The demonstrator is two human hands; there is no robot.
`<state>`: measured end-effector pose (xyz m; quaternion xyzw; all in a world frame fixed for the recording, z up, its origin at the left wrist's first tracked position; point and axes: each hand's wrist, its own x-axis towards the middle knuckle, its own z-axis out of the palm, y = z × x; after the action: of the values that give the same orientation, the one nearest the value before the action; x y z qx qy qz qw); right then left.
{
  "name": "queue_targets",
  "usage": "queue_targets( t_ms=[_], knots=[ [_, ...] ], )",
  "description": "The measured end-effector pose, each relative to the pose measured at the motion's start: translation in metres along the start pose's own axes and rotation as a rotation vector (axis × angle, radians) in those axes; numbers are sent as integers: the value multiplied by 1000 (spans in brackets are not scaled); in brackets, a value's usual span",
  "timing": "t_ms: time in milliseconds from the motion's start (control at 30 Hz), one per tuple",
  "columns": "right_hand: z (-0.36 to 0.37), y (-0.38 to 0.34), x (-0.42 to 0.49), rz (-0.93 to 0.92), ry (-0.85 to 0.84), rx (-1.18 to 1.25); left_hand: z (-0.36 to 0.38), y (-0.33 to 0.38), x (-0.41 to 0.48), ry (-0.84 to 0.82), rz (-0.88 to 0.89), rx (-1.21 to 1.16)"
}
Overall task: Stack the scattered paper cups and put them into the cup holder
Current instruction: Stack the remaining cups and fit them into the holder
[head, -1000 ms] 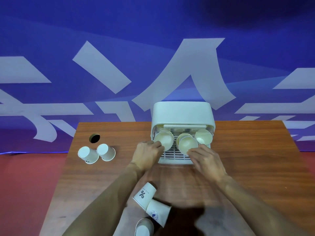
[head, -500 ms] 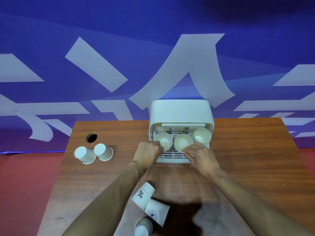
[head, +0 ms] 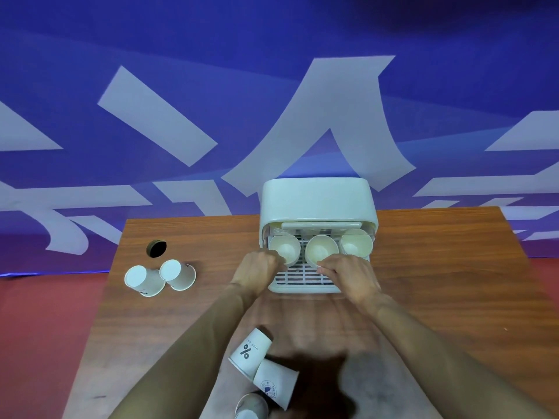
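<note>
The white cup holder point(head: 317, 201) stands at the table's back middle, and three cup mouths face me from its slots. My left hand point(head: 257, 272) grips the lower left rim of the left cup point(head: 284, 247) with curled fingers. My right hand point(head: 348, 275) pinches the lower rim of the middle cup point(head: 321, 249), which sits deep in its slot. The right cup point(head: 357, 244) is untouched. Two loose paper cups point(head: 143, 281) point(head: 178, 275) stand upside down at the left. Three more lie near me: a percent-sign cup point(head: 249, 352), a blue-logo cup point(head: 275, 382) and a third cup point(head: 251, 406) at the frame's bottom edge.
The wooden table point(head: 438, 282) has a round cable hole point(head: 156, 248) near its back left corner. A blue banner with pale shapes hangs behind the table. Red floor shows to the left and right.
My right hand has pushed the middle cup back into its slot, level with the other two. My left hand has stayed on the left cup.
</note>
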<state>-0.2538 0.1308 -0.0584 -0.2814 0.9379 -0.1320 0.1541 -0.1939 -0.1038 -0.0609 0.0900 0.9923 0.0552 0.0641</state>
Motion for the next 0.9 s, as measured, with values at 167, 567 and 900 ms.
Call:
queue_targets(
  t_ms=[167, 567, 900],
  knots=[
    [3, -11, 9, 70, -20, -56, 4, 4, 3, 37, -22, 17],
    [2, -17, -7, -10, -43, -141, 6, 9, -11, 7, -7, -24],
    [3, -12, -14, -71, -13, -127, 7, 14, -19, 4, -62, 9]
  ],
)
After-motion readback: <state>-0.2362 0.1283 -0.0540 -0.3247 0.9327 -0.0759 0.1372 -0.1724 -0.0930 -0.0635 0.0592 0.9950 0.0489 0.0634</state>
